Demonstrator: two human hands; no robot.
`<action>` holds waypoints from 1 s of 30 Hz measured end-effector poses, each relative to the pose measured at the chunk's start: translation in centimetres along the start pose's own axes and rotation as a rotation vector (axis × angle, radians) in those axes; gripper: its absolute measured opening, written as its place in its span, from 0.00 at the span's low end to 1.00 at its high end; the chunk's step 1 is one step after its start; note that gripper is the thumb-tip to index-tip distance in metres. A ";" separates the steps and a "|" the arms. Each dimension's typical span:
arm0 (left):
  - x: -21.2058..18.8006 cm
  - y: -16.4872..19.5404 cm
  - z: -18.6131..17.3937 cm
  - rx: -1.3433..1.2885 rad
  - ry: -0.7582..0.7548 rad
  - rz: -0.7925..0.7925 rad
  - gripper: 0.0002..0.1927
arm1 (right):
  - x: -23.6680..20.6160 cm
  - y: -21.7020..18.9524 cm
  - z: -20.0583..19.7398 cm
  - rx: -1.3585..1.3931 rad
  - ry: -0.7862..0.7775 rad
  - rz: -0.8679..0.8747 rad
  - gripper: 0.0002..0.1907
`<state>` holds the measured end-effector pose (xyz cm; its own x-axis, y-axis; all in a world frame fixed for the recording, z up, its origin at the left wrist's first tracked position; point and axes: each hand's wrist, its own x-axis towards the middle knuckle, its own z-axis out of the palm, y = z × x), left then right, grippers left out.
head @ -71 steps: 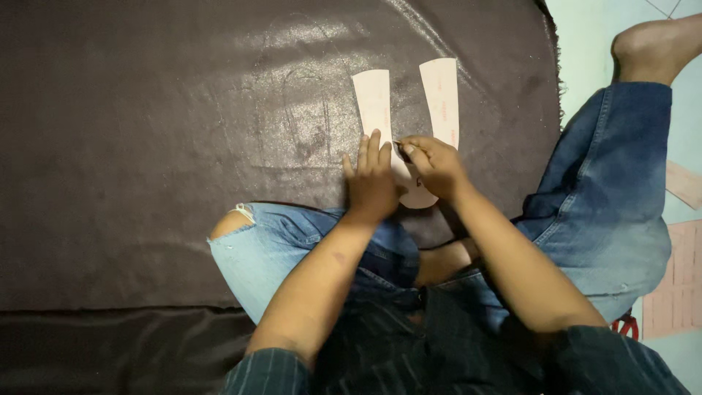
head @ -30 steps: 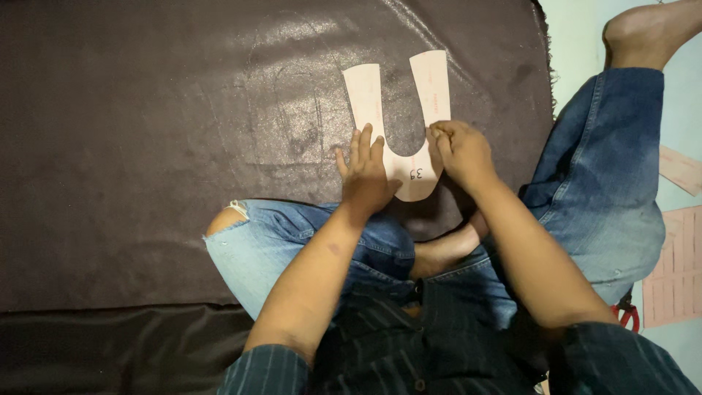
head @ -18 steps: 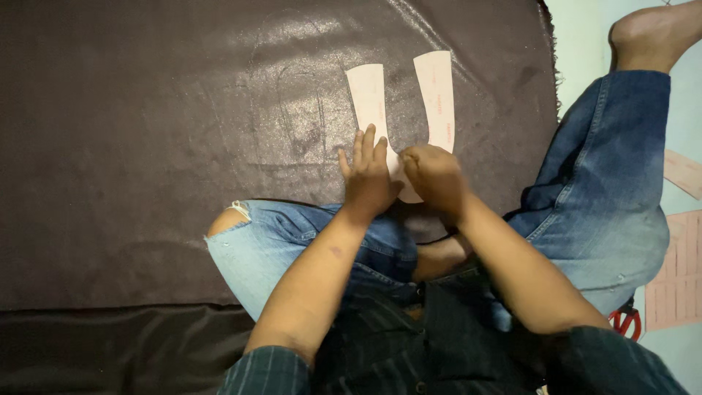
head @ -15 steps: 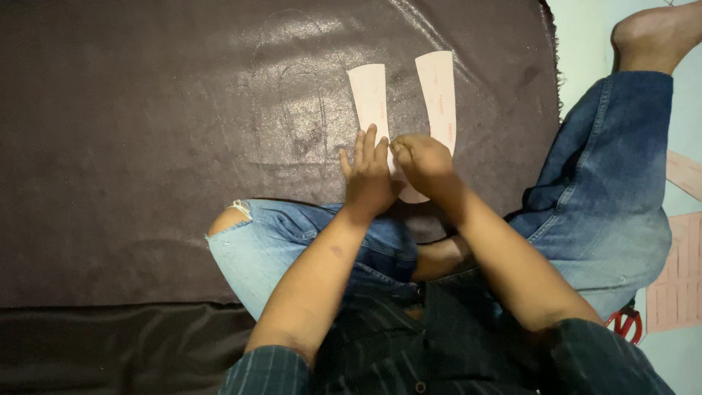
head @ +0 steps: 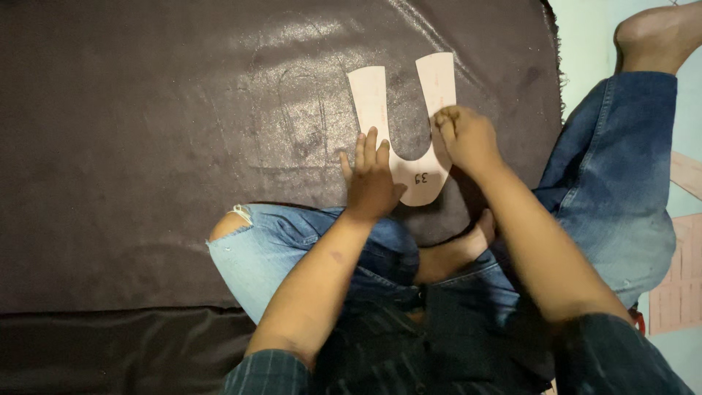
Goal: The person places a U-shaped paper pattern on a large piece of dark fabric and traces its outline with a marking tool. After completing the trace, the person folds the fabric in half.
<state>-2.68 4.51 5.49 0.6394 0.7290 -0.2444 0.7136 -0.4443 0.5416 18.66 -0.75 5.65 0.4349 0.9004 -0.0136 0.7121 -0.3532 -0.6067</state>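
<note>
A pale pink U-shaped card pattern (head: pixel 369 91) lies flat on a dark brown leather sheet (head: pixel 146 146), its two arms pointing away from me. My left hand (head: pixel 371 179) presses flat on the pattern's lower left part, fingers stretched out and slightly apart. My right hand (head: pixel 468 135) rests on the pattern's right arm with its fingers curled tight at the inner edge. Anything pinched in those fingers is hidden. A faint outline of the same U shape (head: pixel 300 124) shows on the leather just left of the pattern.
I sit cross-legged on the leather in ripped blue jeans: left knee (head: pixel 256 241) in front, right leg (head: pixel 621 168) stretched right, bare foot (head: pixel 658 33) on the pale floor. A darker sheet (head: pixel 110 351) lies at the near left. Pink paper pieces (head: pixel 676 285) lie at the right edge.
My right hand has moved from the base of the U, beside my left hand, up and right onto the pattern's right arm. My left hand and the pattern stay in place.
</note>
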 end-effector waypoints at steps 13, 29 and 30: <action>-0.6 -0.5 2.0 0.094 -0.009 0.006 0.54 | -0.1 0.3 -0.5 -0.083 -0.103 0.070 0.12; -0.5 1.0 0.8 0.183 -0.174 -0.092 0.52 | -1.3 -1.0 -2.2 -0.117 -0.167 0.047 0.14; -0.5 1.0 0.8 0.193 -0.180 -0.093 0.52 | -1.6 -0.7 -2.1 -0.104 -0.163 0.024 0.14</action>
<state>-2.08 3.27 5.56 0.5968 0.6746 -0.4345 0.8019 -0.4832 0.3513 18.59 -2.44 7.78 0.3635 0.9176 -0.1609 0.7593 -0.3919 -0.5195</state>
